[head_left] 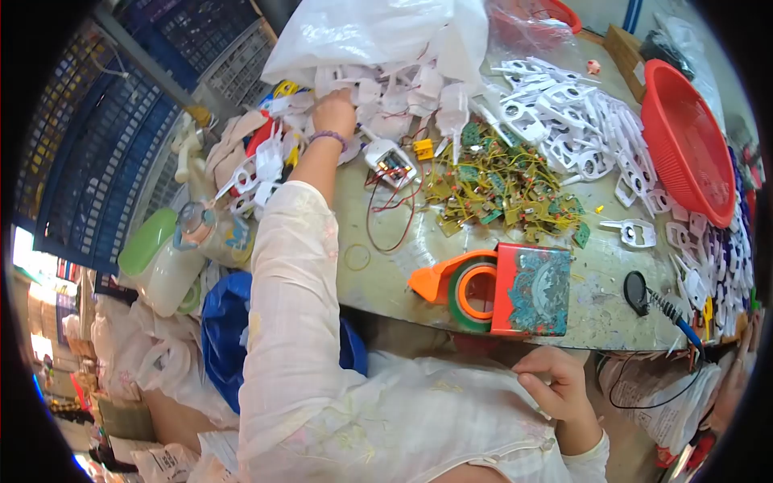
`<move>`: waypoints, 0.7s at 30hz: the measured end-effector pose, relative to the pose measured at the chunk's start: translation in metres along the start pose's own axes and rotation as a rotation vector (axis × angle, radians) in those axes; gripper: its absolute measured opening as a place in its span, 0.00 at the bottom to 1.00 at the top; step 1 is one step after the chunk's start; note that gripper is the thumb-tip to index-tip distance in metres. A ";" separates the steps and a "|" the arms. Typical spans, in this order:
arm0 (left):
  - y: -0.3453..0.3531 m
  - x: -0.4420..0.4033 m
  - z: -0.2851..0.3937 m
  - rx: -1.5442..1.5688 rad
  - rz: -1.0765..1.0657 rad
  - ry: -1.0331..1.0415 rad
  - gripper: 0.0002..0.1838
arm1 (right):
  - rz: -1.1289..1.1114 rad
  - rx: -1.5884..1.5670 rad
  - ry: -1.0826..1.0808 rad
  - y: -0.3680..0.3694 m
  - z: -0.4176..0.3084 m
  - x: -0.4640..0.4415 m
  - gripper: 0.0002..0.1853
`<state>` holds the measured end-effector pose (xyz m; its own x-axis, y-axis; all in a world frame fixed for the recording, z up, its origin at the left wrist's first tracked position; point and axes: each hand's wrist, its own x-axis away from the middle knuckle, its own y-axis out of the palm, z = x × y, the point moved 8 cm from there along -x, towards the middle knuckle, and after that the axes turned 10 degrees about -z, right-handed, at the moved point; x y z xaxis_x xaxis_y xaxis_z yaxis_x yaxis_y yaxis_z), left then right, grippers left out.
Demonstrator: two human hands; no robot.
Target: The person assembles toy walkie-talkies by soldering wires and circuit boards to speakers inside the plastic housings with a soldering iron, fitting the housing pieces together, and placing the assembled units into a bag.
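My left hand (334, 117), with a purple bead bracelet, reaches into white plastic casings (386, 101) at the mouth of a white plastic bag (378, 36). Its fingertips are hidden among them, so their grip cannot be made out. To its right lies a white casing with a circuit inside and red wires (392, 167). My right hand (555, 382) is held before my body, below the table edge, fingers curled in and thumb against them; nothing shows in it. Nearest to it on the table are a red tin box (531, 290) and an orange tape dispenser with green tape (473, 291).
A heap of green circuit boards with yellow wires (503, 189) covers the middle. Behind it are white plastic frames (572, 121) and a red basket (688, 145). A soldering iron (676, 314) rests at the right edge. A clear jug (213, 229) stands left of my arm.
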<state>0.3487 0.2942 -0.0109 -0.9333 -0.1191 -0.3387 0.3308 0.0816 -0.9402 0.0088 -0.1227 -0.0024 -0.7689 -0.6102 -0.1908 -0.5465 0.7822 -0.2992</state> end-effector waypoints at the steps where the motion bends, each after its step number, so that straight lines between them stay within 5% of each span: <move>1: 0.003 -0.008 0.004 -0.074 0.019 0.025 0.13 | 0.017 0.004 0.041 -0.002 0.003 0.005 0.06; 5: 0.037 -0.046 0.008 -0.215 0.166 0.171 0.23 | 0.100 -0.026 0.145 -0.013 0.012 0.016 0.06; 7: 0.047 -0.055 0.003 -0.261 -0.119 0.116 0.28 | 0.122 0.015 0.149 -0.017 0.011 0.015 0.06; 11: 0.013 -0.035 0.017 -0.291 -0.446 0.086 0.16 | 0.085 0.093 0.034 -0.019 -0.002 0.002 0.06; 15: -0.061 0.019 0.014 -0.240 0.077 0.278 0.08 | 0.164 0.107 -0.026 -0.037 -0.003 0.006 0.05; 19: -0.135 0.107 0.029 0.053 0.199 0.306 0.08 | 0.425 0.441 0.091 -0.086 0.011 0.014 0.03; 21: -0.150 0.145 0.047 0.409 0.031 0.332 0.09 | 0.527 0.449 0.294 -0.114 0.038 0.011 0.05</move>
<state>0.1704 0.2178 0.0793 -0.8940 0.2030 -0.3994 0.3247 -0.3207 -0.8898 0.0755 -0.2234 -0.0060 -0.9825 -0.0615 -0.1759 0.0579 0.7964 -0.6020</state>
